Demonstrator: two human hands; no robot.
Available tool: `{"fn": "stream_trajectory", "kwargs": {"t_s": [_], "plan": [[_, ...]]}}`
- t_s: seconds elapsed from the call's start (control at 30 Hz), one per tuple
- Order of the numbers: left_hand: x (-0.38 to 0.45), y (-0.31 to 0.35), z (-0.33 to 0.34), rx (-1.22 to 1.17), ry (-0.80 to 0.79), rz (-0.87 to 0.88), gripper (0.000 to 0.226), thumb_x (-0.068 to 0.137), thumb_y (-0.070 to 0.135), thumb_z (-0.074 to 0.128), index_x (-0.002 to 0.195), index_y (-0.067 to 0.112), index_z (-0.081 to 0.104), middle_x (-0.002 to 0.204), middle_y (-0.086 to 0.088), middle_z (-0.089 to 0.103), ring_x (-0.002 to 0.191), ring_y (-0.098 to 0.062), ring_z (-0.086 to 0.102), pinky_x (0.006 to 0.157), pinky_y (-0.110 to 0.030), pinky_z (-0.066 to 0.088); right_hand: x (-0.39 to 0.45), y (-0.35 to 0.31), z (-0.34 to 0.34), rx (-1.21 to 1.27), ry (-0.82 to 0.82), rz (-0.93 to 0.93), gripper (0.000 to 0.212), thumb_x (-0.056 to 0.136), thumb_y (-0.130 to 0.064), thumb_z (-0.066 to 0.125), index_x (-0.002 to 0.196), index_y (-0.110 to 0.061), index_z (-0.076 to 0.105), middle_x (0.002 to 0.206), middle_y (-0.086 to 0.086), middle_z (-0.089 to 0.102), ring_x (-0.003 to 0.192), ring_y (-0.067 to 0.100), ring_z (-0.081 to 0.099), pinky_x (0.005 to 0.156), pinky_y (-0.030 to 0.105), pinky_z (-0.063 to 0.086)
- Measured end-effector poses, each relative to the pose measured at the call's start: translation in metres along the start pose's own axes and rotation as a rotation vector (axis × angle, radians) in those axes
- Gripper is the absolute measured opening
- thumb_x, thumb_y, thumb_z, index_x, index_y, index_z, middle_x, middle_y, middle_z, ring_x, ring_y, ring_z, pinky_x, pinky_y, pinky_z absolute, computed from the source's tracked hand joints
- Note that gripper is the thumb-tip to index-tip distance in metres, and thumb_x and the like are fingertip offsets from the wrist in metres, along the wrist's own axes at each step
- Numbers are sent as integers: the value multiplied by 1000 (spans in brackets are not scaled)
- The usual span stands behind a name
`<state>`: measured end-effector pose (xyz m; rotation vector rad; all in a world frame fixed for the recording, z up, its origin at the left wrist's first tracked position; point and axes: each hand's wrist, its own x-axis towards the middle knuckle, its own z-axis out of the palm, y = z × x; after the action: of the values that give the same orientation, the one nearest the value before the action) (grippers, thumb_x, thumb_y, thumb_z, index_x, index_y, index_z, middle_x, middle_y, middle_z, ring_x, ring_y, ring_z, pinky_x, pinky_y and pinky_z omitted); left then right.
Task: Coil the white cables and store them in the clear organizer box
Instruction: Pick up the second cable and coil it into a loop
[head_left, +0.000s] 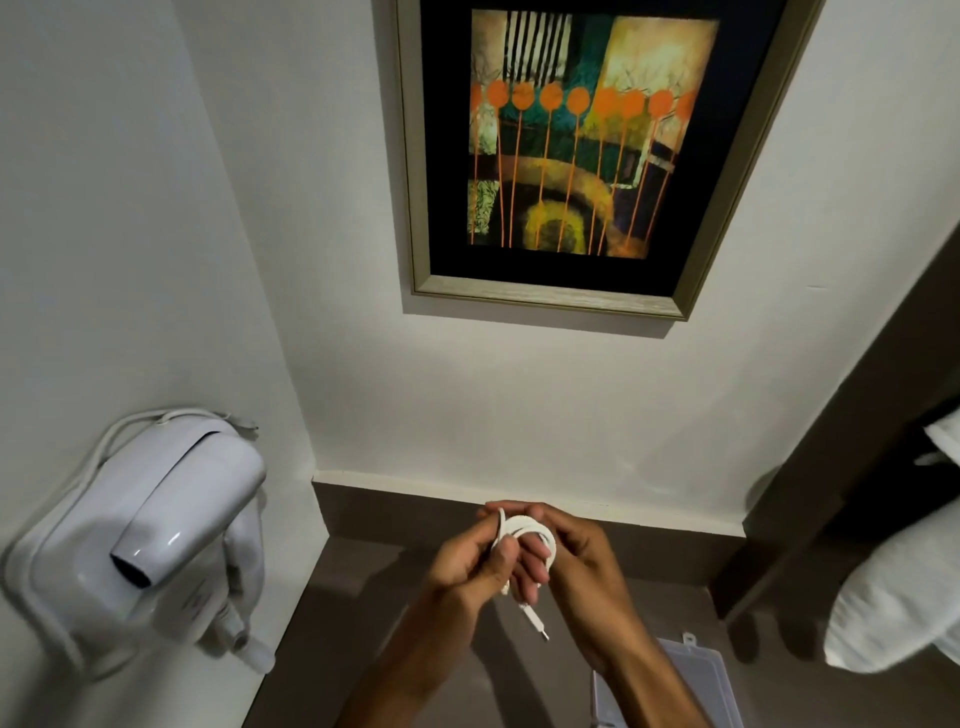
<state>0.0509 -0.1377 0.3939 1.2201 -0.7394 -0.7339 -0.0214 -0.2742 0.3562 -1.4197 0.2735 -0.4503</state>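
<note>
Hands hold thin white cable (527, 538) in small round loops: our left hand (467, 564) pinches it, right hand (582, 558) curls around. Plug end hangs down toward clear plastic organizer box (696, 670), just below right hand.

The right forearm hides much of the clear organizer box (696, 670), which the bottom edge cuts off.

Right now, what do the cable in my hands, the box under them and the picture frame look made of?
Cable: likely white rubbery plastic sheath, smooth and matte; it bends into tight loops, with a metal-tipped plug.
Box: clear, slightly frosted hard plastic; the counter shows through it.
Picture frame: looks like wood with a pale brushed finish, judging by faint grain lines; could be molded.
</note>
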Motion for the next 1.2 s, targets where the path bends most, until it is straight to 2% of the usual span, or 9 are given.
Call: {"fn": "stream_trajectory", "kwargs": {"t_s": [0.07, 0.17, 0.3, 0.4, 0.53, 0.77, 0.93, 1.1, 1.2], "plan": [[-1, -1, -1, 21, 5, 3, 27, 99, 22, 47, 99, 7, 70, 79, -2, 71, 68, -14, 62, 70, -19, 51, -6, 2, 0, 136, 2, 42, 44, 110, -42, 53, 123, -10, 80, 91, 33, 75, 83, 23, 71, 82, 31, 63], [1, -2, -3, 77, 66, 15, 29, 97, 24, 46, 100, 6, 70, 78, -1, 71, 68, -12, 61, 69, -18, 51, -13, -1, -5, 217, -33, 29, 60, 99, -58, 66, 127, -7, 77, 103, 20, 80, 94, 26, 74, 92, 31, 62], [5, -5, -7, 147, 86, 16, 31, 97, 26, 45, 95, 7, 69, 76, 2, 67, 69, -16, 57, 70, -23, 50, -17, -3, -12, 107, -30, -11, 54, 90, -49, 82, 131, -15, 76, 125, 13, 81, 119, 23, 77, 103, 31, 61], [6, -11, -5, 228, 96, 32, 29, 99, 28, 44, 92, 14, 69, 72, 1, 68, 68, -12, 57, 70, -24, 50, -18, -6, -11, 31, 16, -21, 47, 87, -46, 85, 126, -21, 79, 124, 7, 83, 121, 22, 77, 103, 27, 60], [7, -19, 0, 345, 212, 48, 31, 98, 34, 46, 91, 15, 69, 71, -15, 65, 65, -13, 59, 70, -45, 52, -18, -2, -10, 68, 57, -5, 38, 89, -34, 83, 123, -16, 80, 119, 11, 84, 116, 24, 79, 104, 34, 62], [8, 8, -14, 76, -90, -101, 32, 99, 26, 47, 90, 10, 72, 76, 2, 72, 64, -10, 60, 65, -19, 52, -25, 1, -14, 229, 31, 41, 55, 76, -35, 98, 118, -4, 78, 111, 23, 81, 101, 30, 79, 96, 36, 62], [6, 4, -9, 228, -49, -66, 29, 98, 32, 45, 83, 27, 70, 69, 10, 64, 64, -6, 55, 65, -18, 49, -27, -3, -11, 136, 41, 30, 53, 77, -35, 97, 120, -10, 79, 109, 17, 83, 102, 29, 80, 94, 33, 63], [-1, -5, 0, 326, 66, -52, 23, 91, 47, 49, 91, 52, 72, 73, 20, 69, 71, 4, 61, 75, -20, 54, -29, -11, -12, 49, 98, -37, 41, 83, -36, 90, 118, -15, 81, 113, 11, 84, 107, 23, 80, 91, 26, 62], [-5, -5, 5, 423, 132, -4, 29, 87, 58, 44, 93, 46, 70, 77, 20, 69, 73, 2, 62, 77, -30, 55, -30, -14, -11, -17, 83, -75, 27, 90, -24, 87, 116, -21, 82, 115, 6, 85, 109, 19, 80, 91, 20, 61]]}}
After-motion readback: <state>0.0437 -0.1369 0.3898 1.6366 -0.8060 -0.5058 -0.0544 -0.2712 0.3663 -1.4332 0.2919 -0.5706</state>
